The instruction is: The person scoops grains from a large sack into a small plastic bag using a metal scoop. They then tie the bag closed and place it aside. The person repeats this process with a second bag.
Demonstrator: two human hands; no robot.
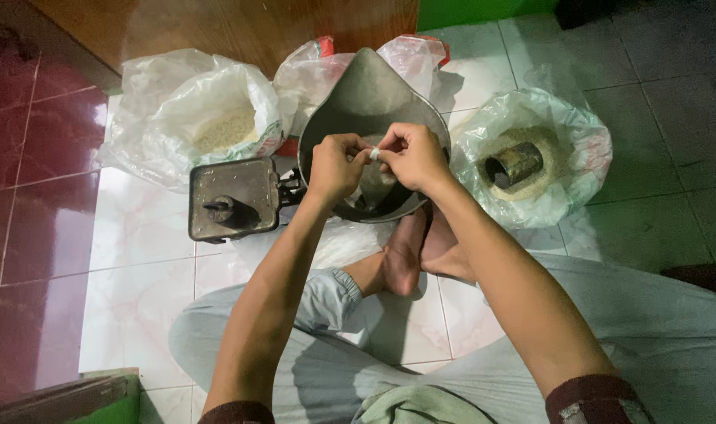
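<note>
My left hand (334, 166) and my right hand (411, 157) meet over the grey metal scale pan (370, 90), both pinching the twisted top of a small clear plastic bag (374, 154). The bag hangs into the pan, and its contents look like pale grain. The pan is pointed at its far end and rests on a dark balance scale. The scale's flat platform (234, 198) with a small weight on it lies to the left of my hands.
An open sack of rice (217, 122) stands at the left. Another sack of grain (531, 157) at the right holds a dark metal can (513, 163). More plastic bags lie behind the pan. My crossed legs and bare feet (417, 251) rest on the white tile floor.
</note>
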